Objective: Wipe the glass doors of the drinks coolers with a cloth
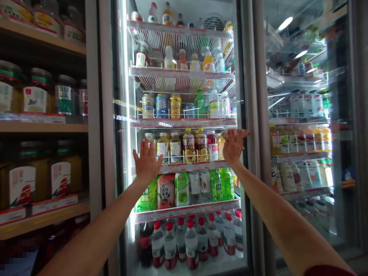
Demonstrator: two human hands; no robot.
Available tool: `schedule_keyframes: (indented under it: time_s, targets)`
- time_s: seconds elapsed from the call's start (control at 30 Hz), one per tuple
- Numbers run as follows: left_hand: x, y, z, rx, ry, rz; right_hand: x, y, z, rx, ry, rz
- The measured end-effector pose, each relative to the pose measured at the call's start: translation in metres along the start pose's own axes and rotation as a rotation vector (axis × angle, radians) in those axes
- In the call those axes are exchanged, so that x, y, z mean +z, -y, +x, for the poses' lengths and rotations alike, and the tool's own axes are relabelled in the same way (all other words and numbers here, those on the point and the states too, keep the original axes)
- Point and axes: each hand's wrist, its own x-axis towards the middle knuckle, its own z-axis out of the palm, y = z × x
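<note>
Held a thin, pinkish-brown cloth (pixel 245 133) under the bent fingers of the right hand (pixel 233 148), near the right edge of a tall, clear-glass cooler door (pixel 250 88), long axis roughly level. Spread the left hand (pixel 147 161) open and bare, well apart from the cloth; could not tell if touching glass. Looked through to brown, yellow-capped plastic tea bottles (pixel 189 145), gold metal can (pixel 175 106) above, red-capped bottles of clear liquid (pixel 191 245) below.

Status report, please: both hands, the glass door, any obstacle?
Left hand: open, spread at glass door. Right hand: holding cloth at the glass. Drinks shelved behind glass; no obstruction visible.
</note>
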Motion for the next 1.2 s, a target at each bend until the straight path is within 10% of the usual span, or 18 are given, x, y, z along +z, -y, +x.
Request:
schedule_keyframes:
  time_s: [0.17, 0.37, 0.63, 0.83, 0.97, 1.1, 1.2]
  targets:
    - [0.003, -0.007, -0.017, 0.047, 0.006, -0.015, -0.002, 0.031, -0.035, -0.36, 0.26, 0.08]
    - [-0.002, -0.01, -0.032, 0.081, 0.049, -0.073, 0.004, 0.012, -0.022, 0.153, -0.048, 0.016]
    - [0.01, -0.084, -0.026, 0.253, -0.05, -0.609, 0.021, 0.118, -0.06, -0.379, 0.243, 0.364]
    - [0.04, -0.126, -0.014, 0.129, -0.143, -0.449, 0.011, 0.048, -0.068, -0.453, 0.259, 0.282]
    - [0.053, -0.148, 0.007, 0.125, -0.148, -0.229, 0.003, 0.023, -0.066, -0.248, 0.175, 0.173]
    - [0.047, -0.094, 0.024, 0.346, -0.178, -0.125, 0.0, 0.027, -0.066, -0.21, 0.15, 0.147]
    - [0.03, -0.02, 0.041, 0.015, -0.284, -0.133, 0.003, 0.029, -0.069, -0.215, 0.144, 0.123]
